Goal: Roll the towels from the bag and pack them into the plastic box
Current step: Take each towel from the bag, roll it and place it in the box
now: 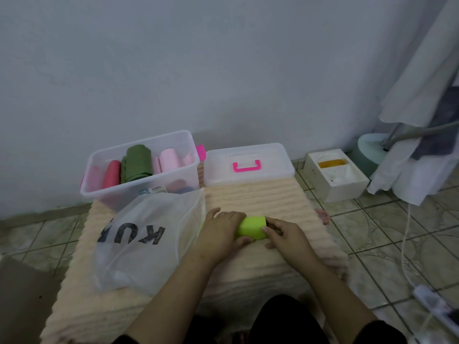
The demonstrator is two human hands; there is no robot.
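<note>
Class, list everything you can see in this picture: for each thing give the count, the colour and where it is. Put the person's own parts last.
plastic box: one, clear with pink latches, far left on the mat.
rolled towels: several, red, green and pink, in the box.
lid: one, clear with pink handle, right of the box.
bag: one, translucent white with black letters, left on the mat.
green towel: one, bright green, rolled, mid-mat.
mat: one, cream, on the tiled floor.
white box: one, right on the floor.
left hand: grips the towel roll.
right hand: holds the roll's right end.
</note>
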